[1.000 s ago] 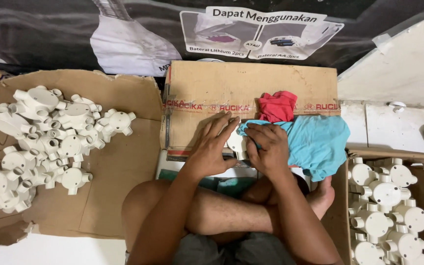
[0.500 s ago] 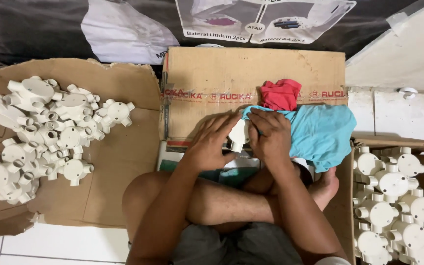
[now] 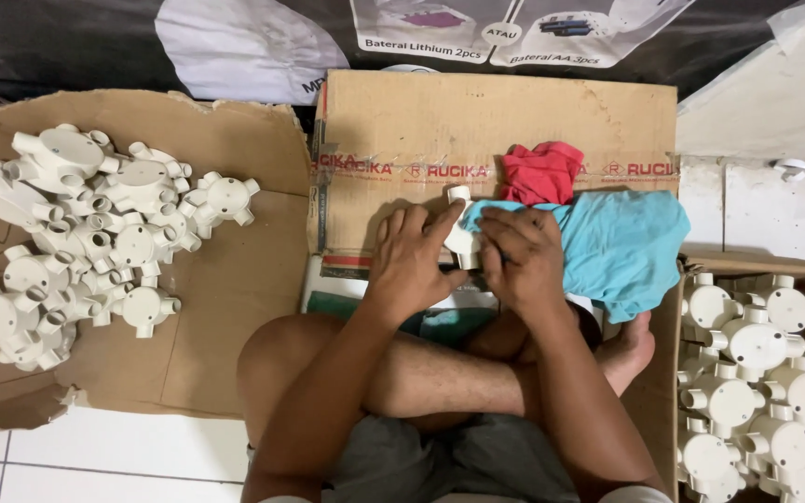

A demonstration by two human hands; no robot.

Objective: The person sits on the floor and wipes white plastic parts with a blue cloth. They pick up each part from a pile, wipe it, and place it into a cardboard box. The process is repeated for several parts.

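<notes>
White tile floor (image 3: 95, 456), person seated cross-legged on it, dark printed banner (image 3: 142, 37) along the back wall. Large flattened cardboard sheet (image 3: 235, 307) on the left carries a pile of white plastic pipe junction fittings (image 3: 86, 233), round bodies with short stub outlets, loosely heaped. Closed cardboard box (image 3: 514, 116) sits straight ahead, taped across its top. Open cardboard box (image 3: 747, 270) at lower right holds more of the same white fittings (image 3: 747, 391), packed close together. Light blue cloth (image 3: 626, 242) lies crumpled on the front edge of the closed box, spilling toward the open one; smaller red cloth (image 3: 540, 172) sits just behind it, touching. Both hands meet over the closed box's near edge. Left hand (image 3: 412, 265) and right hand (image 3: 524, 261) are both wrapped around one white fitting (image 3: 461, 233), held between them, one stub sticking up past the fingers. Right hand also presses against the blue cloth.
</notes>
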